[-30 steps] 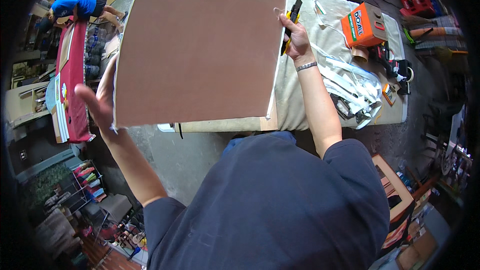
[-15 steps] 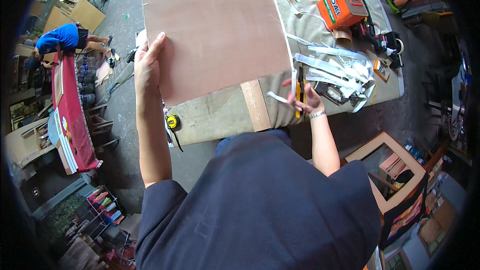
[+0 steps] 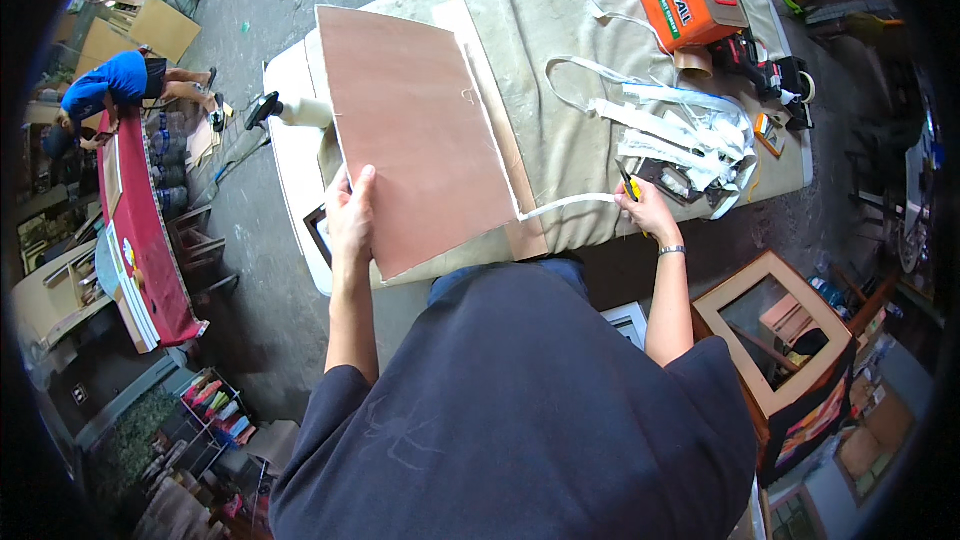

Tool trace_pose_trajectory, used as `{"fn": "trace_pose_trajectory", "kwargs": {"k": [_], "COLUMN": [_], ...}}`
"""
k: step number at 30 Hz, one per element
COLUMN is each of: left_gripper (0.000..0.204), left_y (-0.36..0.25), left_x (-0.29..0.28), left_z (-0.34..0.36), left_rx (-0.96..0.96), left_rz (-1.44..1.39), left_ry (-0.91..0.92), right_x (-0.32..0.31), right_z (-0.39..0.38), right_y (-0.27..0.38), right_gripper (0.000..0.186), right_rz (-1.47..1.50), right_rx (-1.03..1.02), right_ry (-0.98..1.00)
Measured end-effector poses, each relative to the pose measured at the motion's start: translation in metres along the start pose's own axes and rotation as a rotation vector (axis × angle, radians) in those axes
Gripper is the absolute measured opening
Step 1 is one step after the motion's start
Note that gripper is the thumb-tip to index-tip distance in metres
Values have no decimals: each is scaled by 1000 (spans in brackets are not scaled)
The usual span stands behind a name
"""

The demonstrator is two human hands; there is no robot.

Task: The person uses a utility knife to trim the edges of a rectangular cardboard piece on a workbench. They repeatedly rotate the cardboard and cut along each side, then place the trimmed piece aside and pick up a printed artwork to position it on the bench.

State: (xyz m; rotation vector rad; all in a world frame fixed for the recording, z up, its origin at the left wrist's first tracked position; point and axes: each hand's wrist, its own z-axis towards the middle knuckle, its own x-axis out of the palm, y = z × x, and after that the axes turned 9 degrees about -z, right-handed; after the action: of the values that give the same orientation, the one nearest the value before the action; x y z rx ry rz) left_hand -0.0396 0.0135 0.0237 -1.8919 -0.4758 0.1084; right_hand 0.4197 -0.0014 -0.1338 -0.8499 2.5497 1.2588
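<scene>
Two hands at work, both closed around something. Left hand [image 3: 350, 218]: thumb laid flat on the upper face of a brown panel [image 3: 420, 140], near its lower left edge; the other fingers go behind that edge, mostly hidden, so the panel is pinched between. Right hand [image 3: 652, 210]: fingers curled in around a yellow-and-black utility knife [image 3: 631, 188], its dark end pointing up and away from the body. A narrow white strip [image 3: 570, 200] runs into the same fingers; cannot tell which of them grip it.

Strip bows slightly between the right hand and the panel's lower right corner, meeting it there.

Panel: thin, flat, four-sided, matte brown, a ragged whitish line down its right edge, a small loop of pale thread on the face near that edge. Located over the near left part of a cloth-covered table [image 3: 590, 165], partly covering a pale wooden board [image 3: 526, 238] that shows along its right side. Cannot tell how much of its underside touches.

Farther out: heap of white strips [image 3: 695, 135] right of centre; orange can [image 3: 690, 5] beyond it; white bottle [image 3: 305, 112] with black top, left of the panel. Far left, a co-worker [image 3: 125, 78] in blue bends over a red-covered table [image 3: 155, 260].
</scene>
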Motion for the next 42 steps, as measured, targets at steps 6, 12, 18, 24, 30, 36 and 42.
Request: {"fn": "trace_pose_trajectory", "kwargs": {"k": [6, 12, 18, 24, 30, 36, 42], "left_gripper": [28, 38, 54, 53, 52, 51, 51], "left_y": [28, 46, 36, 36, 42, 44, 43], "left_x": [15, 23, 25, 39, 25, 23, 24], "left_z": [-6, -11, 3, 5, 8, 9, 10], "left_rx": [22, 99, 102, 142, 93, 97, 113], "left_rz": [-4, 118, -129, -82, -90, -70, -66], "left_ry": [-14, 38, 206, 165, 158, 165, 177], "right_x": [24, 79, 156, 176, 180, 178, 177], "right_z": [17, 62, 175, 271, 284, 284, 294], "right_y": [12, 85, 194, 236, 245, 246, 244], "right_gripper": [29, 35, 31, 27, 28, 37, 25], "right_rz": [-565, -8, -267, -462, -531, -534, -586], "right_rx": [-249, -222, -450, -317, -323, -311, -330], "right_ry": [-687, -358, -452, -469, -480, -434, -405]}}
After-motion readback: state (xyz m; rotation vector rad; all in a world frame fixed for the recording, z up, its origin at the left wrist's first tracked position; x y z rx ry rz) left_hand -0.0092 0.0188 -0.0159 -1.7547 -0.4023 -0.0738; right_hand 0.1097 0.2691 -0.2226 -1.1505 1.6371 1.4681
